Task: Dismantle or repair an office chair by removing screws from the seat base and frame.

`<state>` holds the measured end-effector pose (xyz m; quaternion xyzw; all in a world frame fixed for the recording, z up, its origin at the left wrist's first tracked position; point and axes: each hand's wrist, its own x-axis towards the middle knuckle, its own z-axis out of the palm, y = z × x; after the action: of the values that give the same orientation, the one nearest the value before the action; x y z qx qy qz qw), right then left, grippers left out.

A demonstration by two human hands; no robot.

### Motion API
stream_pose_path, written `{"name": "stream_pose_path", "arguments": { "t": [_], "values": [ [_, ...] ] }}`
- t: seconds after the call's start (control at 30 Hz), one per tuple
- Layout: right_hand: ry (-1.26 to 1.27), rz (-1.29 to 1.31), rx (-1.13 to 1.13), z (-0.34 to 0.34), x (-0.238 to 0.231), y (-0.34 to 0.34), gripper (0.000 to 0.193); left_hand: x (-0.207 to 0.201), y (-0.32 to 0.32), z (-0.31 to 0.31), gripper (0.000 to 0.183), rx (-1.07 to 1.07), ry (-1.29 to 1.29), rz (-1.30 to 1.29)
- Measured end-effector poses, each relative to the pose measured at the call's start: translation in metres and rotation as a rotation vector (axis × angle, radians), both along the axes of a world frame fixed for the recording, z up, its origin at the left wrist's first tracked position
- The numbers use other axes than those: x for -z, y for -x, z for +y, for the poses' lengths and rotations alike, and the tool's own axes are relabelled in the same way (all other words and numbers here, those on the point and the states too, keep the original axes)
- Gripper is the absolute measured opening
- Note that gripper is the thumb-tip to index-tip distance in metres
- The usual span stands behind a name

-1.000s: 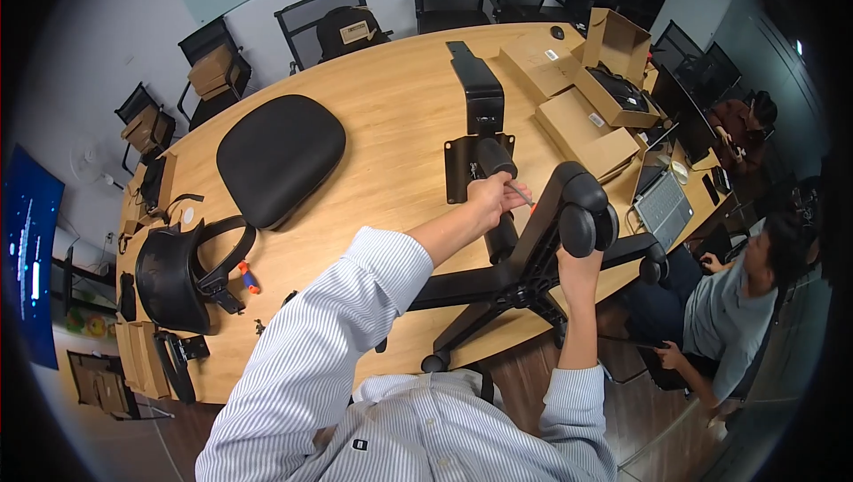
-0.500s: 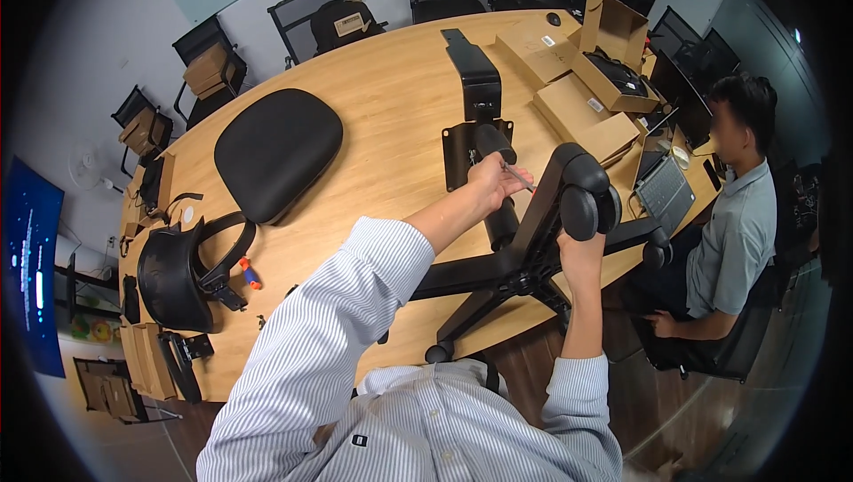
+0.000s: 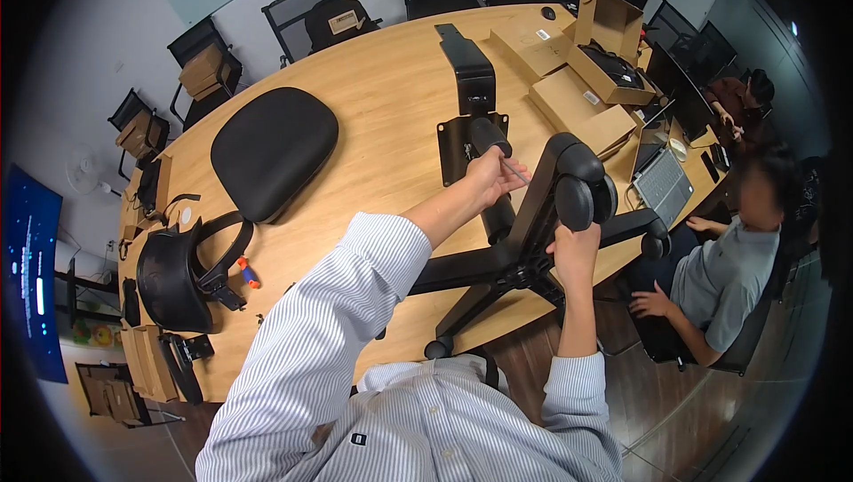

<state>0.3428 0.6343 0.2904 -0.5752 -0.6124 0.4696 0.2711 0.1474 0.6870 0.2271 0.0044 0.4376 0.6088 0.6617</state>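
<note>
A black five-armed office chair base (image 3: 520,273) is tipped on its side at the table's near edge, its casters (image 3: 576,204) toward me on the right. My right hand (image 3: 576,255) is closed around the leg just below that caster pair. My left hand (image 3: 498,177) is palm up beside the black cylindrical column (image 3: 499,220), with a thin grey metal rod (image 3: 514,169) held across its fingers. Just beyond it are a black cylindrical part (image 3: 487,135), the mounting plate (image 3: 453,155) and a bent black back bracket (image 3: 471,69).
A black seat cushion (image 3: 275,153) and a curved black backrest part (image 3: 173,278) lie to the left, near an orange-and-blue tool (image 3: 248,273). Cardboard boxes (image 3: 582,109) and a laptop (image 3: 662,184) are on the right. A seated person (image 3: 729,278) is close on the right; another (image 3: 746,109) sits behind.
My right hand has shifted slightly on the leg, and its thumb now shows. My left hand stays on the rod. The seated person has leaned and turned; a second person has come into view behind.
</note>
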Motion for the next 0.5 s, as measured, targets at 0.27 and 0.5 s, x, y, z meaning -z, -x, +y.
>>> {"name": "stream_pose_path", "arguments": {
  "t": [0.27, 0.5],
  "values": [
    [-0.284, 0.11, 0.034, 0.004, 0.019, -0.003, 0.05, -0.01, -0.011, -0.003, 0.03, -0.151, 0.014, 0.043],
    [-0.243, 0.067, 0.009, 0.003, 0.015, -0.005, 0.033, -0.004, -0.009, -0.004, 0.028, -0.119, 0.004, 0.154]
  ]
}}
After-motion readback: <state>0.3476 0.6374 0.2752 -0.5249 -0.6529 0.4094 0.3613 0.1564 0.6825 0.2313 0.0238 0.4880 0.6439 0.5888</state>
